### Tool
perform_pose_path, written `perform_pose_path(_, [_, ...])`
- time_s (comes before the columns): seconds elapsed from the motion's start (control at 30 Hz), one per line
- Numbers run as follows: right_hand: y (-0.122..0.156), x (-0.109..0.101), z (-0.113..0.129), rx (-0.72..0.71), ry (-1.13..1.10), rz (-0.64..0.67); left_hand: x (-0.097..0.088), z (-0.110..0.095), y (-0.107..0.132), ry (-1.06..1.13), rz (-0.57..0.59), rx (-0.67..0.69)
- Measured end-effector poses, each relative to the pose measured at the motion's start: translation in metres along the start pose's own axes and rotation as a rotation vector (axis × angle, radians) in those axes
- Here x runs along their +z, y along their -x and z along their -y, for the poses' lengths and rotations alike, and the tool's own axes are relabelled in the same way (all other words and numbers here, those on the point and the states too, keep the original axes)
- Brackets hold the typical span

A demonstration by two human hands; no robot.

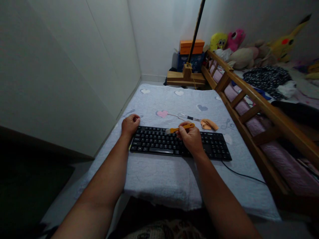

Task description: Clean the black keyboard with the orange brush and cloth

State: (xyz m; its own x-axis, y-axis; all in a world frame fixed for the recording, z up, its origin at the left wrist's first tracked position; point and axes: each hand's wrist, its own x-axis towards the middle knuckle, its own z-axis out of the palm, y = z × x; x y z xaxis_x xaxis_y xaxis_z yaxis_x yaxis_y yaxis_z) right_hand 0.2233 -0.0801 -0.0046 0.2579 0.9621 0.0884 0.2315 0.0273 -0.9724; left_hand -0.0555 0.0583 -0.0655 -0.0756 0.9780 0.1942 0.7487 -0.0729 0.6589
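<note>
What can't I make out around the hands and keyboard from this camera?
All in the head view:
Keyboard: some keys hidden by the right hand; the lettering is too small to read.
Brush: grip partly covers it; bristle contact with the keys is too small to tell.
Left hand: its curl hides whether it holds anything.
Cable: far end lost past the cloth's right edge.

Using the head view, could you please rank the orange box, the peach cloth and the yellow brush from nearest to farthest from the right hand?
1. Yellow brush: held in the right hand.
2. Peach cloth: beyond the keyboard, to the hand's right.
3. Orange box: far off, beyond the table.
</note>
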Motion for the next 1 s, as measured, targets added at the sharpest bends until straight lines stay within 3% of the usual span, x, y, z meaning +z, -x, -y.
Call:
perform_pose_path(0.23, [-0.001, 0.007, -0.007, -0.023, 0.132, 0.002, 0.0, 0.001, -0.001, 0.006, 0.003, 0.004])
perform_pose_path(0.5, [-0.007, -0.017, -0.009, -0.088, 0.309, -0.122, 0.001, 0.002, -0.001, 0.003, 0.008, 0.007])
perform_pose_path(1.0, [-0.016, -0.05, -0.012, -0.159, 0.409, -0.245, -0.001, -0.003, 0.0, 0.0, 0.008, -0.011])
